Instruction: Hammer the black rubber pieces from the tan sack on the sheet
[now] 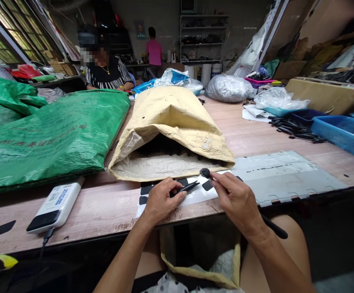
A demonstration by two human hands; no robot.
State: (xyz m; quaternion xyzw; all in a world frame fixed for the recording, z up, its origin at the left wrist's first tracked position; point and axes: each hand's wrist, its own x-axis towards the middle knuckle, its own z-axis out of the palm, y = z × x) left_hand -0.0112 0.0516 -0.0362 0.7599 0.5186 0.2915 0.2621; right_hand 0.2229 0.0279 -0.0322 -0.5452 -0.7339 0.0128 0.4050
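Note:
My left hand (164, 200) is closed on a slim black piece with a pointed, clip-like tip (190, 187). Between the fingertips of my right hand (236, 199) is a long black round-headed tool (205, 173); its handle seems to run under the palm and come out past the wrist. Both hands are above a white sheet (195, 198) at the table's front edge. Several black stickers lie on the sheet, one black sticker (207, 186) between my hands. Just behind is a yellow woven sack (177, 110), its mouth towards me and dark contents inside.
A green woven sack (51, 134) and a white power bank (56, 205) with a cable are on the left. Rightwards lie a grey mat (286, 177), black parts (295, 129) and a blue tray (344, 132). An open sack (201, 268) hangs at my lap. Two people are farther back.

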